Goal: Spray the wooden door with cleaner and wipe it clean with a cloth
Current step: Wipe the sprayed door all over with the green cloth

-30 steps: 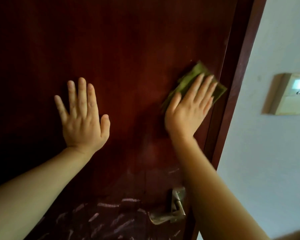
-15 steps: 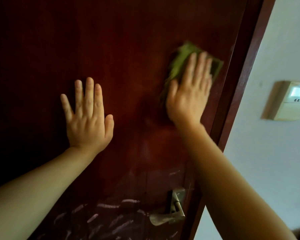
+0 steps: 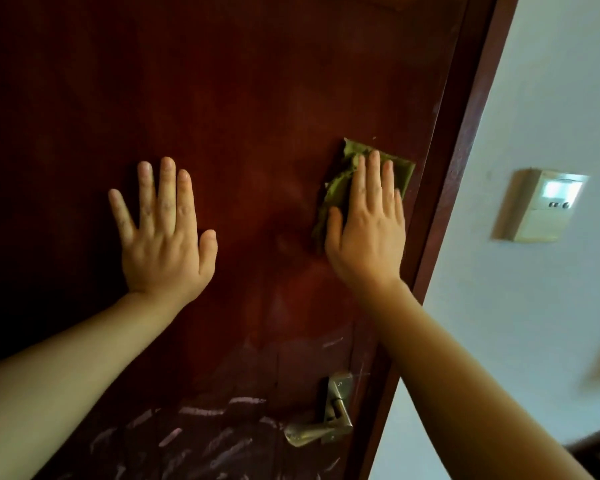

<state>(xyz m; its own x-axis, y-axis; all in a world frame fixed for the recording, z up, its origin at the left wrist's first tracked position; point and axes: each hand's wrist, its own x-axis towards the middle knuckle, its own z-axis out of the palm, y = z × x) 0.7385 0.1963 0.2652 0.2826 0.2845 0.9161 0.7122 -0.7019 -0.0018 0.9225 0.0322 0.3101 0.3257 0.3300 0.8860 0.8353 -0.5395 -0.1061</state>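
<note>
A dark reddish wooden door fills most of the view. My right hand lies flat on a folded green cloth and presses it against the door near its right edge. My left hand rests flat on the door to the left, fingers spread, with nothing in it. Pale smears and streaks mark the lower part of the door. No spray bottle is in view.
A metal lever handle sits low on the door near its right edge. Past the door edge is a pale wall with a beige wall-mounted control unit.
My right hand slid the cloth up the door and has now come back down a little, closer to the right edge. My left hand has stayed flat in place.
</note>
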